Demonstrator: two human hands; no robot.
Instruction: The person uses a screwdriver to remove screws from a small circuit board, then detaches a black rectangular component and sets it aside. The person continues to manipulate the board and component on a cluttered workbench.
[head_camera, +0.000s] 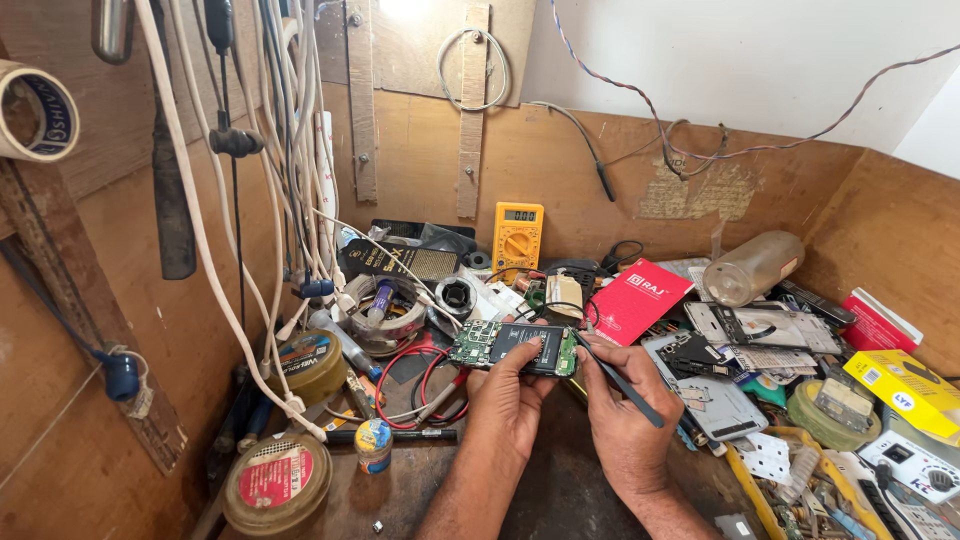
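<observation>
The left hand (508, 392) closes its grip on a green circuit board (515, 347) by the edges (light, stiff, fragile); the right hand (625, 405) pinches dark tweezers (618, 380).

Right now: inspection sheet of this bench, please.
Surface: dark worktop, bare only near the hands.
Job's things: green circuit board; thin dark tool.
Clutter: yellow multimeter, red booklet, plastic bottle, round tins, yellow box.
Hands: left hand holds the board; right hand holds the tool, tip at the board.
Cables: white cords hang at left; red wire loops on the bench.
Surroundings: wooden walls.
</observation>
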